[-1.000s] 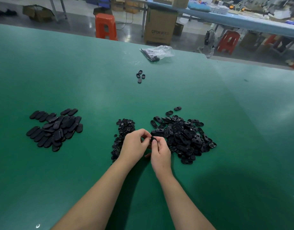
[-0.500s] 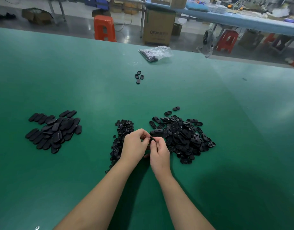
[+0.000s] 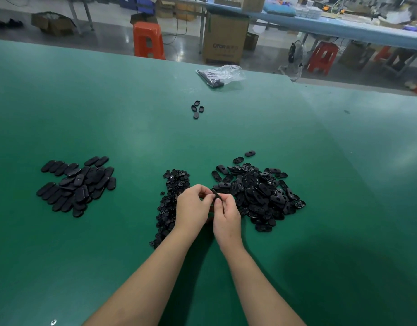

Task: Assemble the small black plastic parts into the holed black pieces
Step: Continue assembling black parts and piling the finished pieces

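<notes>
Both hands meet above the green tabletop. The left hand and right hand pinch one holed black piece between curled fingers; whether a small part sits in it cannot be told. Directly behind the left hand lies a heap of small black plastic parts; behind the right hand, a pile of holed black pieces. A third pile of oval pieces lies well apart to the left. Four loose pieces and a clear plastic bag lie farther back.
</notes>
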Demonstrator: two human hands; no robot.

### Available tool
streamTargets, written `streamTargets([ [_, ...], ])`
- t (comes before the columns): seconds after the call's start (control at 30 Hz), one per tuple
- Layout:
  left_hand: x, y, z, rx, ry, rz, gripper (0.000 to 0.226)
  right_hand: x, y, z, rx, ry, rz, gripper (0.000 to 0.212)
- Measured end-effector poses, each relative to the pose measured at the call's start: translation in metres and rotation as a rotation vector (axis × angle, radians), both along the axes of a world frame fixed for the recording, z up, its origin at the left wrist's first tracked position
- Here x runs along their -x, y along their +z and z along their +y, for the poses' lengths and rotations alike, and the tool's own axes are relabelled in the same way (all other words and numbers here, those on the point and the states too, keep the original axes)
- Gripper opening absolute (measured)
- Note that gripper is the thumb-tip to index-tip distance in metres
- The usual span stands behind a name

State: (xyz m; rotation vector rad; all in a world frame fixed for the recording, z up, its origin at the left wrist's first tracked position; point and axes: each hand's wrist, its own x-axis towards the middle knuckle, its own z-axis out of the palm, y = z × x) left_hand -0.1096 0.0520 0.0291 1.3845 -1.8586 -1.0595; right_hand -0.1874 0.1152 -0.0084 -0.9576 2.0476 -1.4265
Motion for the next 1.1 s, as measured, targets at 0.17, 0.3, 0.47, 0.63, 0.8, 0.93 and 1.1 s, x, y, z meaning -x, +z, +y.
streamTargets([
  [0.17,-0.001,-0.002,0.002,0.062,-0.030,-0.016,0.009,0.002,-0.001,0.000,-0.002,0.004,-0.013,0.020],
  [0.3,-0.004,-0.007,0.007,0.214,-0.091,-0.090,0.015,0.002,-0.001,0.000,0.002,-0.023,-0.034,0.024],
  [0.47,-0.008,-0.013,0.010,0.262,-0.061,-0.049,0.007,0.002,-0.004,-0.001,-0.022,-0.008,-0.028,0.019],
  [0.63,-0.008,-0.008,0.004,0.225,-0.075,-0.053,0.014,0.002,-0.003,-0.001,-0.026,0.008,0.011,0.023],
  [0.8,-0.013,0.000,-0.009,0.028,-0.128,-0.009,0.013,0.003,-0.003,-0.001,-0.017,0.023,-0.027,0.019],
  [0.93,-0.016,0.002,-0.013,-0.069,-0.128,0.054,0.011,0.001,-0.002,0.000,0.037,0.028,-0.046,0.016],
  [1.1,-0.017,0.000,-0.013,-0.082,-0.156,0.034,0.014,0.002,-0.004,0.000,0.035,0.025,-0.050,0.017],
])
